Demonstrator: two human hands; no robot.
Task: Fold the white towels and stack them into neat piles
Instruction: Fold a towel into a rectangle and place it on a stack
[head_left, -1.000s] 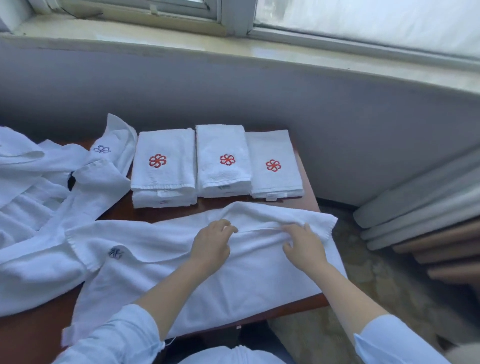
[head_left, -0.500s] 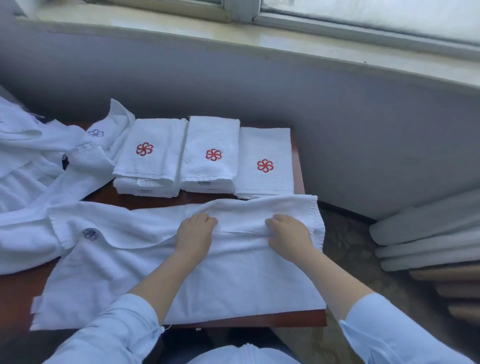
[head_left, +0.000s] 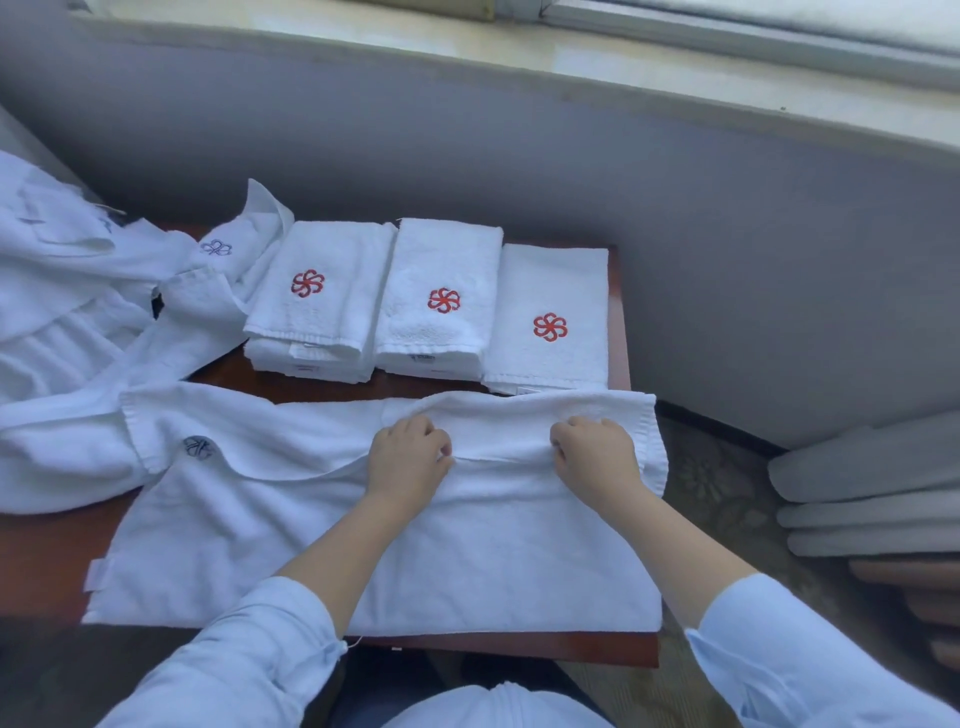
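Note:
A white towel (head_left: 467, 561) lies spread across the near part of the red-brown table (head_left: 618, 322), with its far edge folded toward me. My left hand (head_left: 408, 457) and my right hand (head_left: 595, 452) both pinch that folded edge, fingers curled over the fabric. A dark blue emblem (head_left: 197, 447) shows on the towel's left part. Behind it stand three piles of folded white towels with red flower emblems: left pile (head_left: 317, 301), middle pile (head_left: 441, 306), right pile (head_left: 550, 322).
A heap of unfolded white towels (head_left: 78, 332) covers the table's left side. A grey wall under a window sill (head_left: 571, 57) runs behind the table. Grey and brown rolled items (head_left: 872, 499) are stacked on the floor at the right.
Both hands stay on the towel's folded edge and have drawn it slightly nearer me. The camera has tilted down and shifted, so the table sits lower in view.

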